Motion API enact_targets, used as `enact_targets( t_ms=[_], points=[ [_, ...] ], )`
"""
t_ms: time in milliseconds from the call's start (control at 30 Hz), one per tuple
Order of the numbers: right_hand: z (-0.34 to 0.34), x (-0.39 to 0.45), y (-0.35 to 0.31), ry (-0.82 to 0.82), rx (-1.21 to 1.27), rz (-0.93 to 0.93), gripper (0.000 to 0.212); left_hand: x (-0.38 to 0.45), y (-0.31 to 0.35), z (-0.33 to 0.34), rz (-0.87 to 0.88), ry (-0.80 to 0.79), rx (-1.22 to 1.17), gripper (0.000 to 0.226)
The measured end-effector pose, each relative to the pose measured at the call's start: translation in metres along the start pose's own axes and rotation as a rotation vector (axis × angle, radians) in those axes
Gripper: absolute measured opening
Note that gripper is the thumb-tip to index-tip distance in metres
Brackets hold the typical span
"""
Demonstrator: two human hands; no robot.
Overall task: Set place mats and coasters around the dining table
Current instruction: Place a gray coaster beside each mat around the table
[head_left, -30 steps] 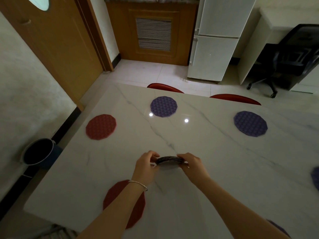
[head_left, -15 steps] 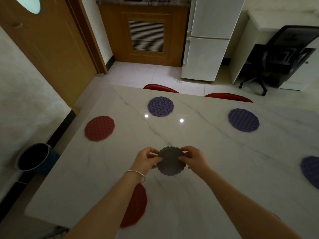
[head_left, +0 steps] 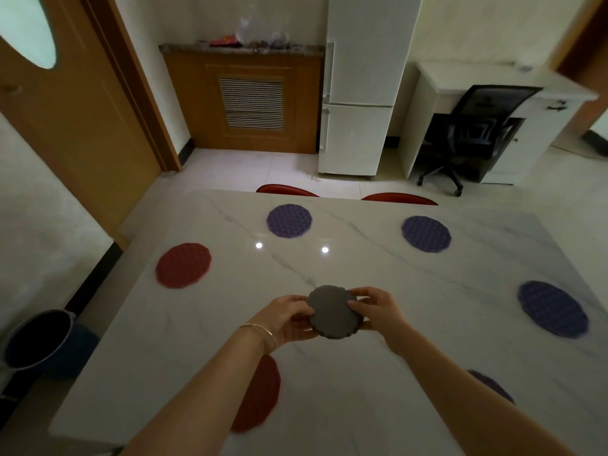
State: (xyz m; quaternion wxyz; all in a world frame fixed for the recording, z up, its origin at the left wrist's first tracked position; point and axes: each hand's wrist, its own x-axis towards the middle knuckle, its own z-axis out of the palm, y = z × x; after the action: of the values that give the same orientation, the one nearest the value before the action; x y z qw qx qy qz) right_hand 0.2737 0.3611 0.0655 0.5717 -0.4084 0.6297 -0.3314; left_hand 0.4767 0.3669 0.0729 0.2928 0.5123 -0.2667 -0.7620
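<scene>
Both hands' grip on gray coaster stack [head_left: 333,311] (mid-table).

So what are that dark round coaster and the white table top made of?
Dark grey scalloped coaster stack, held in both hands: matte, no shine, probably silicone or felt. White table top: glossy with grey veins and lamp reflections, marble or a marble-look slab.

The room is dim, and the far wall and fridge [head_left: 365,83] are brightest. Two small ceiling-light glints shine on the glossy table [head_left: 378,264]. Wide-angle distortion bends the edges, with soft focus throughout.
</scene>
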Motion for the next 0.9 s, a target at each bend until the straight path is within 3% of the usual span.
enact_targets(
  t_ms=[167, 267, 333, 433, 500, 700, 900],
  points=[
    [0.001, -0.017, 0.015, -0.022, -0.080, -0.019, 0.028, -0.015, -0.017, 0.001, -0.009, 0.030, 0.039, 0.025],
    [0.009, -0.029, 0.030, 0.108, -0.630, -0.184, 0.039, -0.023, -0.031, 0.002, 0.005, 0.110, 0.058, 0.026],
    [0.016, -0.045, 0.036, 0.108, -0.812, -0.380, 0.043, -0.029, -0.041, 0.004, 0.015, 0.140, 0.059, 0.026],
    [0.030, -0.070, 0.041, -0.081, -0.768, -0.617, 0.047, -0.041, -0.055, 0.008, 0.054, 0.177, 0.013, 0.019],
    [0.036, -0.080, 0.047, -0.155, -0.739, -0.672, 0.050, -0.050, -0.063, 0.013, 0.059, 0.204, 0.014, 0.019],
    [0.044, -0.100, 0.047, -0.166, -0.763, -0.605, 0.021, -0.077, -0.079, 0.023, -0.005, 0.251, -0.057, 0.016],
    [0.046, -0.111, 0.025, -0.201, -0.776, -0.531, 0.010, -0.083, -0.084, 0.007, -0.004, 0.204, -0.250, 0.020]
  ],
)
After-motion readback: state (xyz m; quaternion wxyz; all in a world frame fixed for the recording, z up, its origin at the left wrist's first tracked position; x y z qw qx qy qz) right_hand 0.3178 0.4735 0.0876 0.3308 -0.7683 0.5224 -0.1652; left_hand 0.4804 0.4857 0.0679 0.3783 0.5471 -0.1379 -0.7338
